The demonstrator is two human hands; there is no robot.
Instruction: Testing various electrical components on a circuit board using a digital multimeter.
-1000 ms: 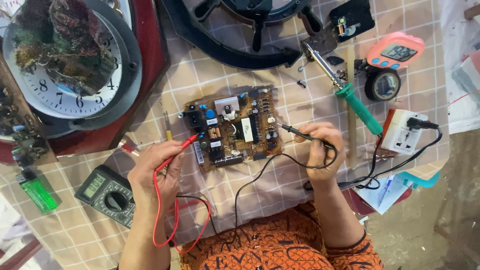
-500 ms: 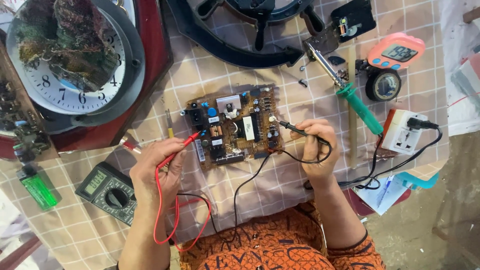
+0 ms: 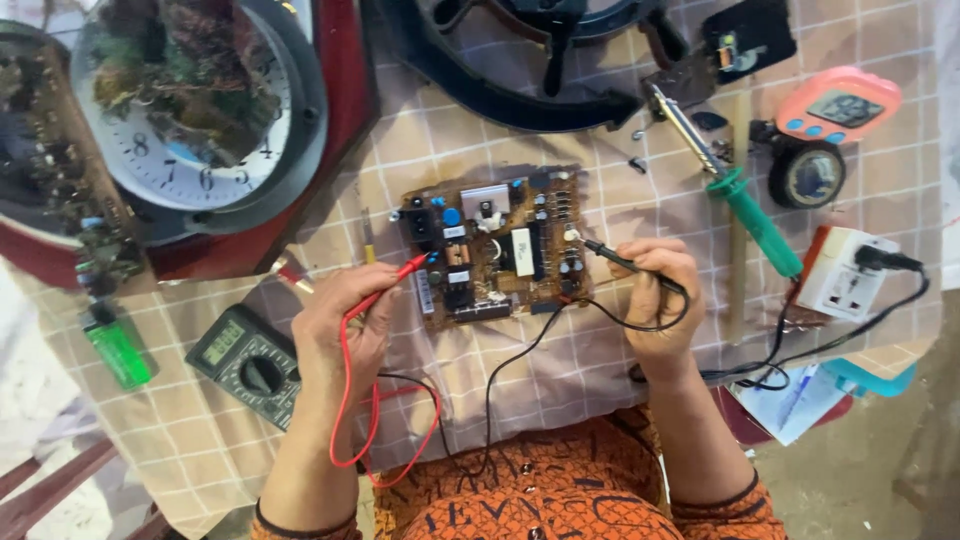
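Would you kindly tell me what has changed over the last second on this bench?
The right hand brought the black probe left, from beyond the circuit board onto its right edge. The left hand kept the red probe at the board's left side. The multimeter and soldering iron stayed put.

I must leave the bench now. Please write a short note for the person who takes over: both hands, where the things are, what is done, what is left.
Left hand: holds the red probe, tip at the left edge of the circuit board.
Right hand: holds the black probe, tip on the board's right side.
The multimeter lies left of the left hand, on the checked cloth; its reading is too small to tell.
Done: both probes placed on the board.
Left: read the meter.
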